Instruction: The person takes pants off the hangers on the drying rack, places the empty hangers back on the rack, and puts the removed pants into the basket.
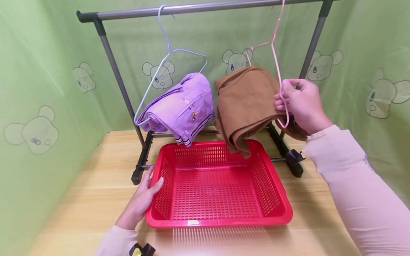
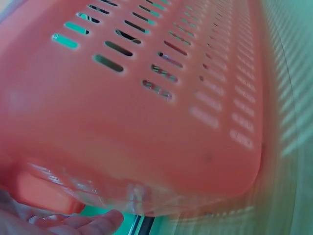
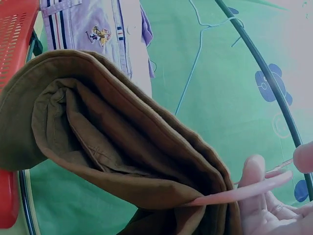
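Two holds at once: right hand [image 1: 302, 101] on the pink hanger [image 1: 276, 60], left hand [image 1: 142, 199] on the red basket [image 1: 224, 223]

Head view: from my distant seat I look down at a metal rack [image 1: 217, 6]. The brown garment [image 1: 248, 94] is folded over the pink hanger, its lower edge overhanging the back of the basket. My right hand has the hanger's near side between thumb and fingers; my left straddles the basket's left rim, thumb over the edge. At left, a purple garment [image 1: 184, 103] hangs folded on a blue hanger [image 1: 170, 49].

Left wrist view: the slotted basket wall fills most of it. Fingertips show low at the left; how firmly they press, I cannot tell.

Right wrist view: brown folds wrap the hanger, whose looped end pokes out beside my fingers.

I judge the step in hand to be settling the brown garment on its hanger. The next move, I think, calls for a light, steady pinch so the cloth does not slip.
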The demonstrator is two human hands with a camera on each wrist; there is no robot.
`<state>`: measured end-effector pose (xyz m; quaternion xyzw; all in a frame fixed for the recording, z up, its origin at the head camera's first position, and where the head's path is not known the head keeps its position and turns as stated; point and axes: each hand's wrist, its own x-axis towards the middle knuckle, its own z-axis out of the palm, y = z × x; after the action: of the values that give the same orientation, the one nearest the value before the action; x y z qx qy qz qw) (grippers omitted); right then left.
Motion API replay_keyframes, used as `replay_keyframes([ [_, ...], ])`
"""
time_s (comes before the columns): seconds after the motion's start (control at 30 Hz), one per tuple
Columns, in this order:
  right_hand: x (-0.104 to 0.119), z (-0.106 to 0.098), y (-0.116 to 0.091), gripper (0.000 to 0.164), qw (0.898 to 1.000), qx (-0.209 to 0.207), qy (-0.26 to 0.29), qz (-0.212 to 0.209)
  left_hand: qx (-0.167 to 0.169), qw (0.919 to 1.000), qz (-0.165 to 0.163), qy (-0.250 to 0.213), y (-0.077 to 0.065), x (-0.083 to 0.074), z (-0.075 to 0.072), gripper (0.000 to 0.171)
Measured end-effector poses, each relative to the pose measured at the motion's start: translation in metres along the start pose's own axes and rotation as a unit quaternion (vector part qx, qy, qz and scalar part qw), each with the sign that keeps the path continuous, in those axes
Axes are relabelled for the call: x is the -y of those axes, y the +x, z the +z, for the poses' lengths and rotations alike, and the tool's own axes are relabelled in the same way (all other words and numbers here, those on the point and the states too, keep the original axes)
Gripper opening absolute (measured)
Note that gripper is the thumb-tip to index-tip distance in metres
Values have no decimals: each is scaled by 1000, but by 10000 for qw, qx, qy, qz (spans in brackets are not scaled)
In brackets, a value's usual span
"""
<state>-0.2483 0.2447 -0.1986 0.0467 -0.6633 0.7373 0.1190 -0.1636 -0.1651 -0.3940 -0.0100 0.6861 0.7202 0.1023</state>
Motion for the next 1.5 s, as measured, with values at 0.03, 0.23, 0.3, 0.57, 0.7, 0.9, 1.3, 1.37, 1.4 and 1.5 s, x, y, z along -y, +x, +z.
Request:
replay_keyframes([
  [0.03, 1, 0, 0, 31, 9998, 49, 130, 106, 8, 10000, -9, -70, 0, 0, 0, 73],
  [0.23, 5, -2, 7, 32, 9929, 372, 739, 856, -5, 9981, -138, -596, 0, -1, 1, 68],
  [0.3, 7, -3, 9, 30, 9893, 427, 929, 1044, -24, 9971, -189, -736, 0, -1, 1, 67],
  [0.57, 9, -3, 11, 24, 9753, 489, 1475, 1567, -112, 9933, -441, -1065, 4, 5, 2, 57],
  [0.7, 8, 2, 10, 21, 9789, 516, 1370, 1423, -175, 9917, -506, -1171, 5, 6, 4, 58],
  [0.9, 7, 13, 8, 20, 9840, 466, 1331, 1088, -384, 9915, -525, -1130, 4, 6, 6, 64],
  [1.3, 2, 18, 8, 23, 9960, -60, 730, 509, -617, 9892, -596, -1191, 6, 7, 6, 63],
  [1.37, 2, 19, 8, 26, 9965, -93, 722, 423, -647, 9892, -569, -1187, 6, 7, 6, 61],
  [1.4, 2, 20, 8, 26, 9968, -112, 689, 387, -653, 9890, -559, -1205, 6, 8, 6, 60],
  [1.5, 2, 21, 8, 28, 9977, -126, 603, 290, -666, 9888, -518, -1233, 6, 8, 5, 59],
])
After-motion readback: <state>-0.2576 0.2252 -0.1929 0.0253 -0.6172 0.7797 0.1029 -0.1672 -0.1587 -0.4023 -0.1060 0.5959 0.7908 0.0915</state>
